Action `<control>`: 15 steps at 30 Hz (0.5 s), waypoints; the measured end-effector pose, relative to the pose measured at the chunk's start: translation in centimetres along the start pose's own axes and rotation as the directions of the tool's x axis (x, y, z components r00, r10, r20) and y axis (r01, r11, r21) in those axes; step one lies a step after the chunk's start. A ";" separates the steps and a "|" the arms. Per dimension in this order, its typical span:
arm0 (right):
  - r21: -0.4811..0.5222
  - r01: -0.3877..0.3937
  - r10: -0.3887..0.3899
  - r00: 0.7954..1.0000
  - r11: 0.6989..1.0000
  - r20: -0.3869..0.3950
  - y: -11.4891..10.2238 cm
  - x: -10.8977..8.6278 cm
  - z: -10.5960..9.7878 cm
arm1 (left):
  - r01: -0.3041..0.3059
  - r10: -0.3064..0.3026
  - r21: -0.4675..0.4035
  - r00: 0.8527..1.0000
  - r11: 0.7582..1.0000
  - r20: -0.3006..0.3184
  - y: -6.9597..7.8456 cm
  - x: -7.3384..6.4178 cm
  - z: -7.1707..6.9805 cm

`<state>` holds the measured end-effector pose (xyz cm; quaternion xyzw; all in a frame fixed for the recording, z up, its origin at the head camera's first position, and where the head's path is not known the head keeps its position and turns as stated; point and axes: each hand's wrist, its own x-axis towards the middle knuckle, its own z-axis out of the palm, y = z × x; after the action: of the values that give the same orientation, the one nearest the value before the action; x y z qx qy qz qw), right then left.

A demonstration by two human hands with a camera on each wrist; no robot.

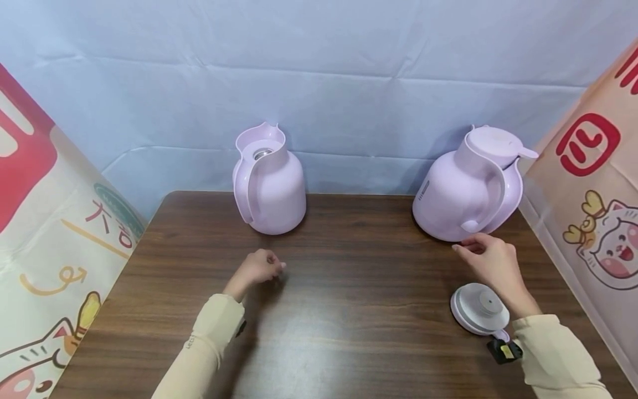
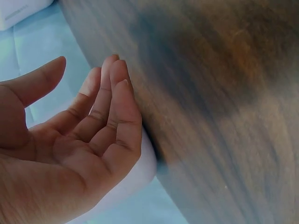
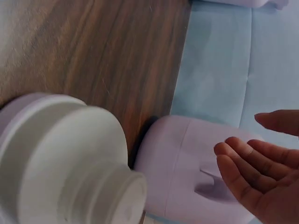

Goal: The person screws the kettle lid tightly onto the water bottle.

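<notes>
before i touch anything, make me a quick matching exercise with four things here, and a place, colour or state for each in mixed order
Things
1. left jug
2. right jug
3. loose lid
4. cloth backdrop

Descriptions
A. capped at the top
B. pale blue, behind the table
C. uncovered at the top
D. lying on the tabletop, nearer the viewer than either jug

Right pairs: 1-C, 2-A, 3-D, 4-B
</notes>
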<state>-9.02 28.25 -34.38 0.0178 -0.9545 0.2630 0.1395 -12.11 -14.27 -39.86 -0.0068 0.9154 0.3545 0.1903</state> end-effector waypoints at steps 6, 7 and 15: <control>0.049 0.099 -0.101 0.994 0.994 0.043 -0.7 -0.5 1.3 | 0.020 -0.018 0.044 0.999 0.999 -0.026 -0.4 0.1 -1.2; 0.059 0.108 -0.111 0.993 0.992 0.049 -0.9 -0.6 1.6 | 0.022 -0.020 0.048 0.999 0.999 -0.031 -0.4 0.0 -1.4; 0.085 0.172 -0.178 0.982 0.982 0.069 -1.9 -1.5 3.6 | 0.035 -0.033 0.047 0.998 0.998 -0.051 -0.9 -0.3 -2.9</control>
<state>-8.28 24.75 -36.85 0.1170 -0.9428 0.2861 0.1248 -12.71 -16.89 -38.33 -0.0267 0.9279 0.3289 0.1733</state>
